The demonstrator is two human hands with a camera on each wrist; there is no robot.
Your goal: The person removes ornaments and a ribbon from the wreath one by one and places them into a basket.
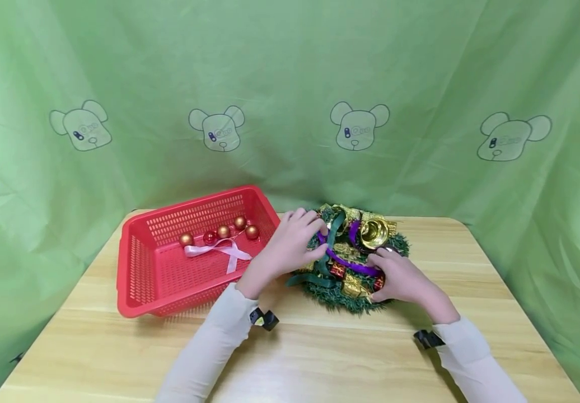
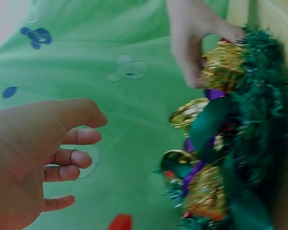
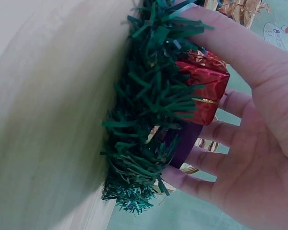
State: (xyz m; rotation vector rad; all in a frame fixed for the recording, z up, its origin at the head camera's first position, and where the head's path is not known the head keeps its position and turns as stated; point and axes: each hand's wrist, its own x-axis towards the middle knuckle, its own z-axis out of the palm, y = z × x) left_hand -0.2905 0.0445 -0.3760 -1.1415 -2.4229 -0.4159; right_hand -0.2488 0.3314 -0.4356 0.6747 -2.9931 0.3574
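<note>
A green tinsel wreath (image 1: 337,302) lies on the table, dressed with gold bells (image 1: 373,234), small gold and red gift boxes (image 3: 209,91), a purple ribbon (image 1: 352,267) and a dark green ribbon (image 1: 322,280). My right hand (image 1: 402,279) grips the wreath's near right edge, its thumb on the outer tinsel and its fingers around a red box and the purple ribbon. Over the left side hovers my left hand (image 1: 294,242), fingers loosely bent. The left wrist view shows this hand (image 2: 43,153) apart from the wreath with nothing in its grasp.
To the left stands a red perforated plastic basket (image 1: 125,268). Inside it are several gold balls (image 1: 223,232), a shiny red ball (image 1: 210,238) and a pale pink ribbon (image 1: 232,257). A green curtain (image 1: 290,67) with bear-face prints hangs behind the wooden table (image 1: 340,358).
</note>
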